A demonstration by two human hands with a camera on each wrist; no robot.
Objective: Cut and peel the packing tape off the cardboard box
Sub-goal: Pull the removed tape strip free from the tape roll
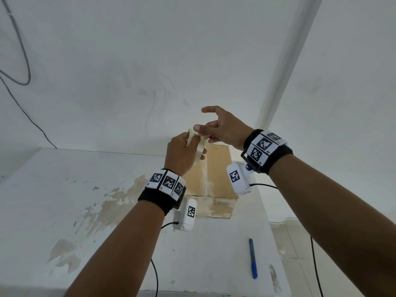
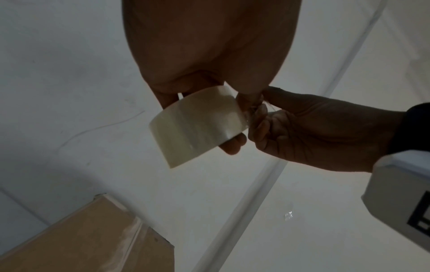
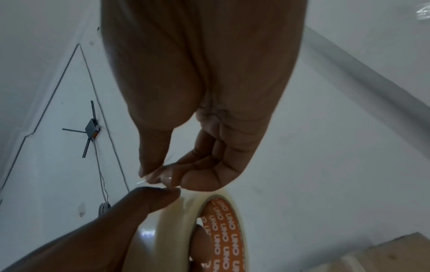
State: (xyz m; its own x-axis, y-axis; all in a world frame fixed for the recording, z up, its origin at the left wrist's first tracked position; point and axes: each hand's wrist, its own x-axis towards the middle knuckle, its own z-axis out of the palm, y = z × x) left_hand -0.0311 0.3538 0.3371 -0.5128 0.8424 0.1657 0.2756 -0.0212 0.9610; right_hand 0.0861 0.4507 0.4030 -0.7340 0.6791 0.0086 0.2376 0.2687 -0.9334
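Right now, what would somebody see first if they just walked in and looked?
First, two hands raised over the table: the left hand grips a roll of clear tape, and the right hand pinches at its edge. Under them a cardboard box sits on the stained white table, with a blue pen nearer the person.

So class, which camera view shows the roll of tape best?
The right wrist view: the roll of tape sits close, showing its orange printed core and the left hand gripping it. The left wrist view shows only its outer face; the head view shows it small and mostly hidden.
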